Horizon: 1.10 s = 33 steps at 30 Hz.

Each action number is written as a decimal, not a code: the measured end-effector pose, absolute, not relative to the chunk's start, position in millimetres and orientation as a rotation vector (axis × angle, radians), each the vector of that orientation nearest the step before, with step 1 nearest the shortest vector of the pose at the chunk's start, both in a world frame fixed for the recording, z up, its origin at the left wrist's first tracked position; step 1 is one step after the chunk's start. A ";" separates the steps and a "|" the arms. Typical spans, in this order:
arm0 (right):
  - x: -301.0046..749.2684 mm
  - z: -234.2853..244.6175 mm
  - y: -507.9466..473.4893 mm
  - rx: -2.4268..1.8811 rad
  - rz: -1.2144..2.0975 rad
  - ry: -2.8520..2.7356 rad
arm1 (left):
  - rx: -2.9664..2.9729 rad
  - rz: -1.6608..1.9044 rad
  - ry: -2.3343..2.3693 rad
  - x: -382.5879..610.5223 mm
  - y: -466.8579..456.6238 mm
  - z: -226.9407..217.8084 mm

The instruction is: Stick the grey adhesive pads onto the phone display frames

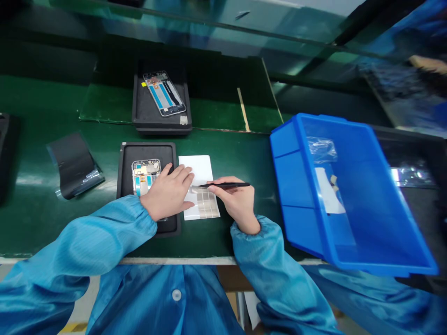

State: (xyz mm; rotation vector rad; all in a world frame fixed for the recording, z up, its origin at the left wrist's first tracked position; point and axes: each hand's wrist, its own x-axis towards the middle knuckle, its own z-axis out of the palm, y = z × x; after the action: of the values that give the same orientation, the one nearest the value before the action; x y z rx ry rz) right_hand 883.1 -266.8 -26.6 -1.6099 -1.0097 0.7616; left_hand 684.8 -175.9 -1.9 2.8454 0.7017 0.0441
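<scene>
In my right hand [237, 200] is a pair of black tweezers [230, 185], its tips pointing left over a white sheet [197, 167]. Rows of greyish square stickers [208, 207] cover the lower right part of that sheet, right by the tips. My left hand [171, 190] lies palm down with fingers stretched out, its fingertips and thumb over the sheet's left side. Beneath and left of it, an opened phone body [141, 176] with bare circuitry sits in a black tray [122, 163]; the hand and sleeve hide its lower part.
Behind, a second black tray [139, 109] bears another opened phone [164, 95] on a raised green board [216, 111]. A dark film sheet [75, 163] lies at left. To the right stands a large blue bin [289, 181] with plastic and paper scraps. Another person's hand [428, 63] shows at far right.
</scene>
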 end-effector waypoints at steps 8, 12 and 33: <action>878.6 11.1 -249.5 -1.459 0.760 -0.900 | 2.681 0.302 0.710 667.1 -165.7 20.2; 855.8 31.2 -233.8 -1.347 0.774 -0.917 | 2.115 0.514 0.959 634.2 -156.0 46.6; 778.5 27.2 -207.4 -1.208 0.935 -0.934 | 1.228 0.737 1.015 584.6 -146.2 46.2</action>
State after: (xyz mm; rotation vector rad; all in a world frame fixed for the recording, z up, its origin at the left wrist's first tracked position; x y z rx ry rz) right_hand 778.5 -207.4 27.2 -1.2083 -0.9337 0.9349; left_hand 584.6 -146.2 46.2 1.2280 1.0149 0.7372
